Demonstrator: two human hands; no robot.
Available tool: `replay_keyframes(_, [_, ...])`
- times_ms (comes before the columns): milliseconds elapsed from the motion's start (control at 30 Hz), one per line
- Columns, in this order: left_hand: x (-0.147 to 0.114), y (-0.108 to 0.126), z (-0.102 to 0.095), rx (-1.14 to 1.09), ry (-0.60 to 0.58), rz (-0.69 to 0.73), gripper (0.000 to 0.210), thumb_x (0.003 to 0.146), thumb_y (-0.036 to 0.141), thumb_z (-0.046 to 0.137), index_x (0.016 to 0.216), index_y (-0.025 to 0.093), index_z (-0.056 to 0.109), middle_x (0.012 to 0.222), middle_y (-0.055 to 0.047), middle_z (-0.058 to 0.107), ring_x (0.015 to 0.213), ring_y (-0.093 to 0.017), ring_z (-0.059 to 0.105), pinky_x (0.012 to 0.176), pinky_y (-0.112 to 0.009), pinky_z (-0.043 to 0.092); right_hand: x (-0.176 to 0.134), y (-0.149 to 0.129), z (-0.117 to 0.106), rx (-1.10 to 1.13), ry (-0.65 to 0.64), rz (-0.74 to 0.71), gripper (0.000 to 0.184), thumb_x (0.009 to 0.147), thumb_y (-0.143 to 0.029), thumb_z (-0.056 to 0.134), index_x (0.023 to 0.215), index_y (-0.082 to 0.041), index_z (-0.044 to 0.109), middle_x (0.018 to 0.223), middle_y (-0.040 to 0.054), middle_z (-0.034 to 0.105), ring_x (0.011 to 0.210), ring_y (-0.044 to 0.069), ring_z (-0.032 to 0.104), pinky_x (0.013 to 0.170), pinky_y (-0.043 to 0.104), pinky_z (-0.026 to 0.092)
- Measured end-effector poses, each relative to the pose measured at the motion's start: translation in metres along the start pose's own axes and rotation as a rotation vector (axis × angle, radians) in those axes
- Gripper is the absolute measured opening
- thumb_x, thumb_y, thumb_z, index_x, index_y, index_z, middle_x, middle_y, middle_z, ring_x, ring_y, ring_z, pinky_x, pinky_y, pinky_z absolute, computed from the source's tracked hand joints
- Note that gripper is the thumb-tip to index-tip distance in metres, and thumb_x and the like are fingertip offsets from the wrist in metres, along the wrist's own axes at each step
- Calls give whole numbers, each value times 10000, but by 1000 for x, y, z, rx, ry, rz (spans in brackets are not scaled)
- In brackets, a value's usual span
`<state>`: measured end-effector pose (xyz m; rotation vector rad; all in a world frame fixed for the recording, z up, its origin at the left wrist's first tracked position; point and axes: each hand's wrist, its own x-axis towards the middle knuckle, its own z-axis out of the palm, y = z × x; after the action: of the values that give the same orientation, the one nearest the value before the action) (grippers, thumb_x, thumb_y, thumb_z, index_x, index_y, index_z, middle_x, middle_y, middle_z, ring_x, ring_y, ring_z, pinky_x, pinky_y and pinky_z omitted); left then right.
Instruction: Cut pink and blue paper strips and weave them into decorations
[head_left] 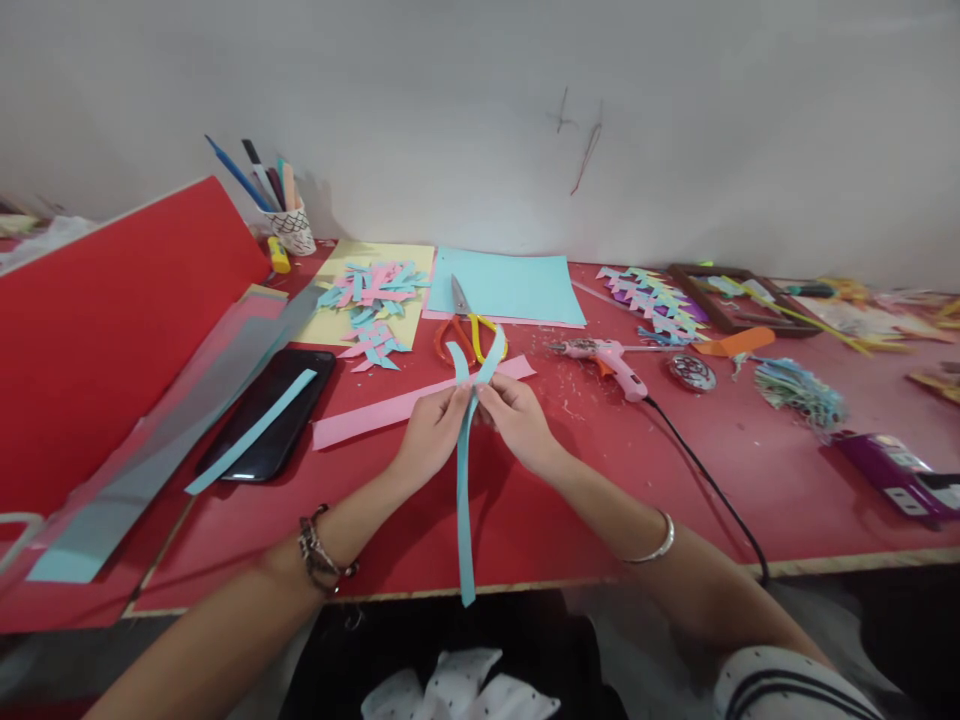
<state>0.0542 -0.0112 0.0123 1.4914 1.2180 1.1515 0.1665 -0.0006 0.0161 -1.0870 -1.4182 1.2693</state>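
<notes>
A light-blue paper strip [465, 500] is pinched between both hands over the table. Its top parts into two ends that spread like a Y, while one long tail hangs down toward the table's front edge. My left hand [436, 425] grips it from the left with thumb and fingers together. From the other side my right hand [517, 415] pinches the same spot, fingertips almost meeting. Behind the hands lie scissors [466, 325] with red and yellow handles. A pink paper strip [375, 414] rests on the table just beyond the left hand, partly hidden by the hands.
At left, a black phone [289, 420] has another blue strip [251, 432] across it. Folded pink and blue pieces [375, 300] lie on yellow paper. Blue sheets [506, 285] lie at the back. A pink glue gun [611, 365] with a black cord sits right, beyond it a purple stapler [892, 470].
</notes>
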Motion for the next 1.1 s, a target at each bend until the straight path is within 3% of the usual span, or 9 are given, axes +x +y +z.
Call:
replay_keyframes(133, [2, 2, -2, -5, 74, -39, 405, 794, 465, 354, 507, 190, 431, 466, 42, 411, 474, -106, 382, 496, -224, 338, 0, 2, 0, -45, 41, -3, 245, 705, -334, 461, 513, -184, 440, 421, -68, 390, 389, 46, 326, 400, 208, 256])
replay_keyframes(300, [2, 2, 2, -36, -74, 8, 436, 776, 513, 375, 509, 183, 474, 472, 37, 434, 461, -105, 382, 508, -230, 361, 2, 1, -2, 64, 92, -58, 273, 713, -353, 457, 502, -203, 370, 409, -80, 363, 388, 53, 385, 418, 209, 302])
replay_keyframes(500, [0, 1, 1, 8, -14, 29, 382, 796, 409, 374, 487, 187, 413, 460, 50, 378, 456, -95, 362, 484, -216, 341, 1, -1, -1, -1, -2, -61, 265, 701, -357, 476, 503, -194, 410, 419, -72, 401, 395, 48, 360, 409, 206, 283])
replay_keyframes(700, [0, 2, -2, 32, 101, 27, 383, 813, 407, 371, 506, 184, 426, 464, 46, 402, 452, -95, 364, 468, -215, 334, 1, 2, -1, -80, 26, -31, 229, 708, -316, 461, 525, -179, 455, 428, -68, 401, 394, 47, 344, 411, 209, 271])
replay_keyframes(867, [1, 3, 0, -14, -33, 58, 387, 800, 427, 378, 513, 181, 462, 486, 33, 460, 488, -105, 422, 526, -219, 386, 2, 3, -3, 17, 89, -88, 262, 725, -342, 449, 517, -196, 387, 444, -66, 391, 429, 57, 384, 434, 212, 283])
replay_keyframes(1100, [1, 1, 0, 46, 3, 102, 327, 793, 331, 375, 508, 182, 435, 477, 44, 433, 483, -98, 410, 505, -205, 358, 1, -1, -1, 0, -7, -56, 257, 699, -379, 502, 546, -192, 415, 451, -82, 358, 411, 45, 315, 411, 209, 250])
